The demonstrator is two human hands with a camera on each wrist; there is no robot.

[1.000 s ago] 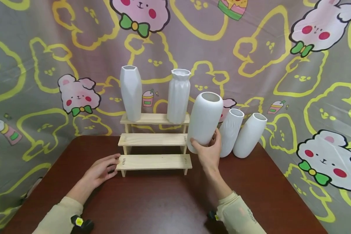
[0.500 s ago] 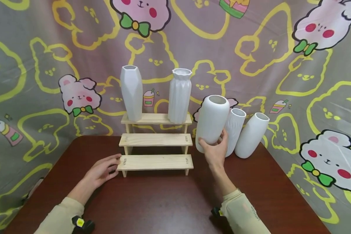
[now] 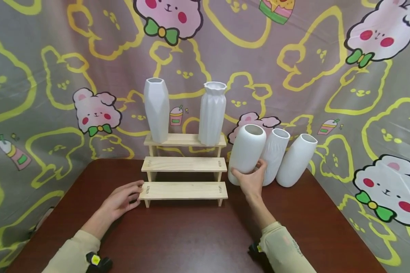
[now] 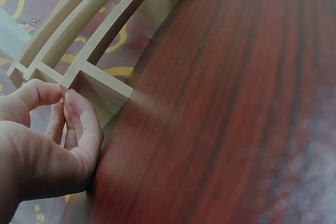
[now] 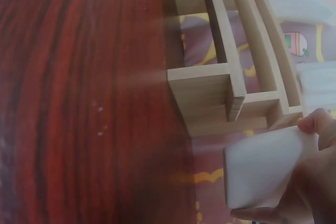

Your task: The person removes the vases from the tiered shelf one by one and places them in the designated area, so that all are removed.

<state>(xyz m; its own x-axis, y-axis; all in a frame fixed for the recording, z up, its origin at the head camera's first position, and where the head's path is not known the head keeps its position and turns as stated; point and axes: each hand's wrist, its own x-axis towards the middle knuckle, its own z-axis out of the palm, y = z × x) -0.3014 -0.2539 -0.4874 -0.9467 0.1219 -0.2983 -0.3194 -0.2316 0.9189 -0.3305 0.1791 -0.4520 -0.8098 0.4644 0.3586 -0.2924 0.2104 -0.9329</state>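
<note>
My right hand (image 3: 252, 181) grips a smooth white vase (image 3: 247, 149) near its base, thumb on the left side. The vase leans slightly right, beside the wooden three-step stand (image 3: 184, 190). In the right wrist view, curtain shows between the vase's base (image 5: 257, 177) and the table, so it hangs a little above the tabletop. My left hand (image 3: 123, 199) holds the left end of the stand's lowest step; the left wrist view shows thumb and finger pinching its corner. On the top step stand a faceted white vase (image 3: 156, 110) and a ruffled-neck white vase (image 3: 213, 113).
Right of the held vase stand a textured white vase (image 3: 276, 155) and another smooth white vase (image 3: 296, 161), close together. All is on a dark red-brown table (image 3: 191, 235). A patterned curtain (image 3: 123, 68) hangs behind and along both sides.
The held vase moves right, away from the stand, then down toward the table beside the textured vase. My left hand keeps its place at the stand.
</note>
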